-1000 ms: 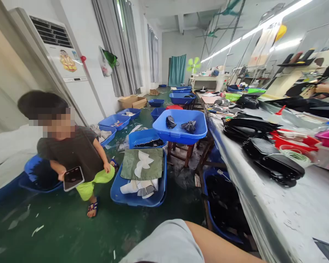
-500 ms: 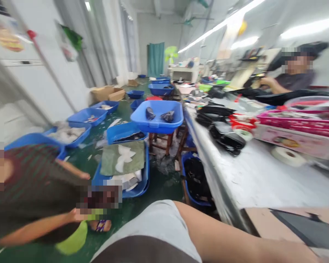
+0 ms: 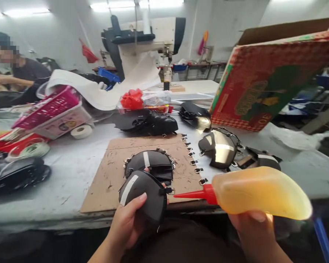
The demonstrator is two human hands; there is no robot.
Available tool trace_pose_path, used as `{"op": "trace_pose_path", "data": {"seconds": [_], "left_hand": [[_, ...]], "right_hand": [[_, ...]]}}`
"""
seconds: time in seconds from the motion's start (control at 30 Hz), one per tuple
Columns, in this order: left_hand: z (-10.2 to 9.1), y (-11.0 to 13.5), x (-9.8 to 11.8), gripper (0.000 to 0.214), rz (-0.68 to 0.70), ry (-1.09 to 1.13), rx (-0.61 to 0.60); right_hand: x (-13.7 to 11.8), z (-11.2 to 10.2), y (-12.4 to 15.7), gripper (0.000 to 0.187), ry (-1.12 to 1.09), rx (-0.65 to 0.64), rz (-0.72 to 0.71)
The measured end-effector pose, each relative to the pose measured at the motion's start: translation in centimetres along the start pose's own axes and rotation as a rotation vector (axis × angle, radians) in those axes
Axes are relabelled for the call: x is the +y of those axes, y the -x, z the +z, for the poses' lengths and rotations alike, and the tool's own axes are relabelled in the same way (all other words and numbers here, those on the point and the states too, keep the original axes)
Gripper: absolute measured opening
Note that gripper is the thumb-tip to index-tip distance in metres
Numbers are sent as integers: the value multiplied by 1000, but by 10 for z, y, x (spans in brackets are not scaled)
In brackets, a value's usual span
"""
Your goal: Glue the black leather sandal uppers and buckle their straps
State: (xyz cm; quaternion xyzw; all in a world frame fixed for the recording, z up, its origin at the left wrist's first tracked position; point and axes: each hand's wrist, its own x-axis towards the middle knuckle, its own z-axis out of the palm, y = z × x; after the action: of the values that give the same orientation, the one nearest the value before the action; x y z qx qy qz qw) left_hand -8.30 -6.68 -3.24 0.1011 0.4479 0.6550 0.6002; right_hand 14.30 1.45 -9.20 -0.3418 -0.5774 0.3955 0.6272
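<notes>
My left hand [image 3: 127, 221] is closed round a black curved shoe piece [image 3: 146, 193], thumb on top. A pale strip crosses that piece, and a small buckle strap [image 3: 166, 190] sticks out from its right edge. My right hand [image 3: 253, 226] is wrapped round a squeeze bottle [image 3: 260, 191] of yellowish liquid, held on its side. Its red nozzle [image 3: 192, 195] points left, the tip close beside the buckle. Behind lies another black piece [image 3: 156, 160] with buckles round its rim, on a cardboard sheet [image 3: 98, 193]. Several loose buckle straps [image 3: 192, 162] line the sheet's right edge.
More black pieces with buckles [image 3: 222, 148] lie on the right of the white table [image 3: 63, 197]. A red-green carton [image 3: 265, 84] stands behind them. Back left are a pink basket [image 3: 48, 109] and a tape roll [image 3: 81, 131]. A sewing machine [image 3: 145, 40] and a co-worker [image 3: 24, 69] are beyond.
The view has swung right, from the floor with blue tubs and a nearby person to the worktable. Both my hands now show, holding the black piece and the bottle.
</notes>
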Motion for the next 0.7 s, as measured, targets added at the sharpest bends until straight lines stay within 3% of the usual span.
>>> {"op": "trace_pose_path", "data": {"seconds": [0.13,0.27,0.57,0.7], "left_hand": [[6,2,-5,63,-8,-64,112],[13,4,-6,75,42,-63,124],[14,5,-4,69,15,-68,117],[11,6,-3,68,-22,-70,127]], "right_hand": [[2,6,1,53,-7,-2,-4],[-2,8,-2,40,-5,-80,-16],[13,-4,-1,32,-149,-255,93],[10,-6,-1,29,-158,-262,118]]}}
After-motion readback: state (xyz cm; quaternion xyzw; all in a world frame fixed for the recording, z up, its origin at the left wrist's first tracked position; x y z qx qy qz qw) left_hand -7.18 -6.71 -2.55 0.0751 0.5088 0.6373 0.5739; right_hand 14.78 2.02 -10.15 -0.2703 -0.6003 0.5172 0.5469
